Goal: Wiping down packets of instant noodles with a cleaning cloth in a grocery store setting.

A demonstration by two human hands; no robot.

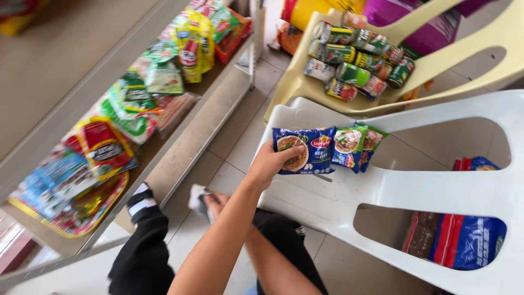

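right hand (271, 162) grips noodle packets (327, 148) on white chair (415, 186).

Two plastic chairs (436, 186) — three noodle packets (327, 150) — about twelve cans (357, 60).

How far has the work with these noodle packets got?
Looks done: many packets lie on the shelf. In hand: the left hand has its grip on noodle packets on the white chair; the right hand holds a cloth. Left: cans on the yellow chair, bags beneath the white one.
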